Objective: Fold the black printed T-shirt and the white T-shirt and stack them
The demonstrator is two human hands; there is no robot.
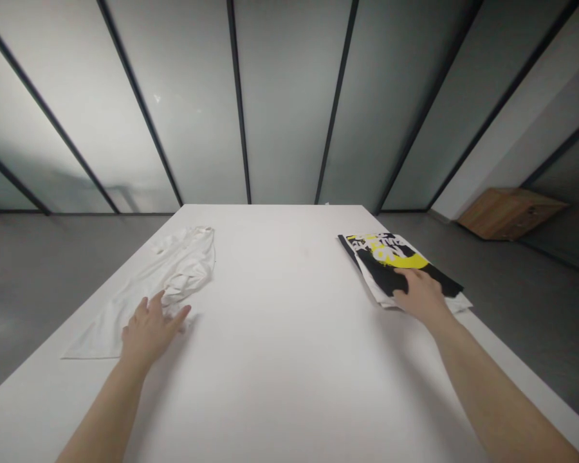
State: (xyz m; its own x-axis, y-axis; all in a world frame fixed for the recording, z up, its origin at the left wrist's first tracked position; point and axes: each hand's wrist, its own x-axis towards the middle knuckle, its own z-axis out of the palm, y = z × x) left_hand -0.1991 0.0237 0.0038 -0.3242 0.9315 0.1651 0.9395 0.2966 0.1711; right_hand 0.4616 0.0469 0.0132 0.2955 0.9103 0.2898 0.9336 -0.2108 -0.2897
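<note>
My left hand (147,331) is open, its fingers spread, over the near right part of a rumpled white garment (125,308). The garment lies on the left side of a white table (280,360), bunched along its right edge and flatter toward the near left corner. Whether my fingertips touch the cloth, I cannot tell. On the right, my right hand (422,296) rests on the near part of a folded stack of cloth (386,254) with a black, yellow and white print. Thumb and forefinger are apart there, and white layers show under the black top.
Frosted glass panels (284,103) with dark frames stand behind the table's far edge. A wooden box-like piece (506,212) sits on the grey floor (535,283) at the far right.
</note>
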